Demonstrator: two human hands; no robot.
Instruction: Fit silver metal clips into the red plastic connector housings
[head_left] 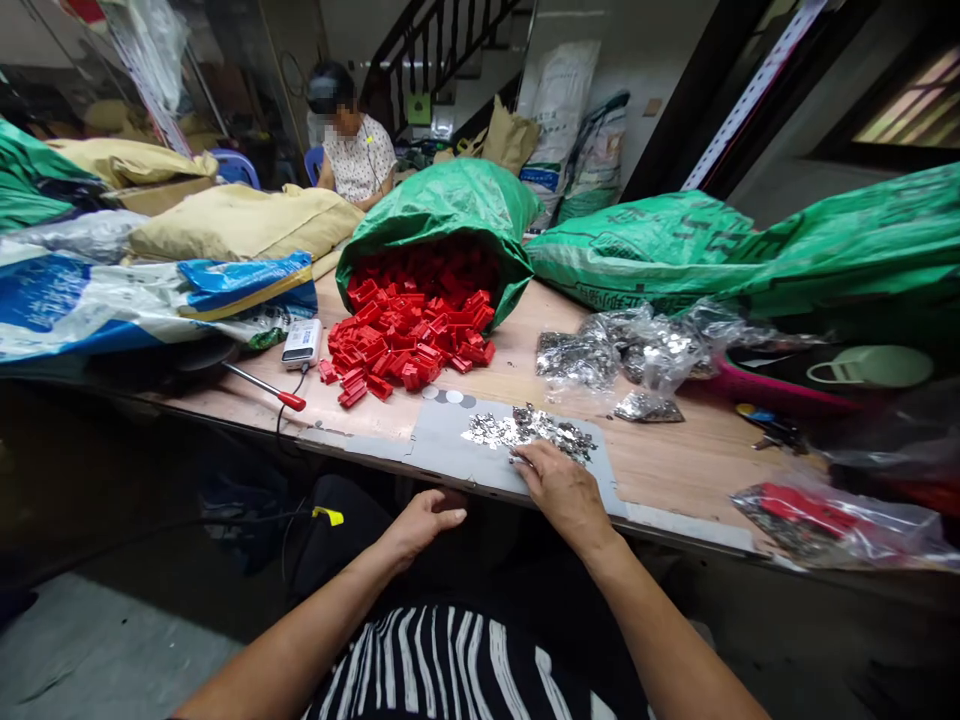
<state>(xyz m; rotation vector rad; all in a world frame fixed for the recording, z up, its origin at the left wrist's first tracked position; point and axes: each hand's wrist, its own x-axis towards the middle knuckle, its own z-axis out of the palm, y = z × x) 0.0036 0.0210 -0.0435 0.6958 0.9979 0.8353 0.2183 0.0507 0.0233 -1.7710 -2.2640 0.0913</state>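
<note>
Brown tabletop (675, 460) is seen; metal bits (491, 430) are spread just past the right hand (564, 492), any pinch cannot be told; they look light, hard, slippery, best held by edges; left hand (420, 525) is spread loosely

I record a white device (301, 343) near the front edge of my table (675, 475), a tan sack (244, 225) left along its far edge; a person (365, 160) sits beyond.

Right hand (566, 495) at metal bits (495, 430) on a grey mat (446, 455), left hand (421, 525) by the table (690, 470) edge, red parts (409, 345) spread from a green sack (450, 195), person (364, 160) beyond
</note>
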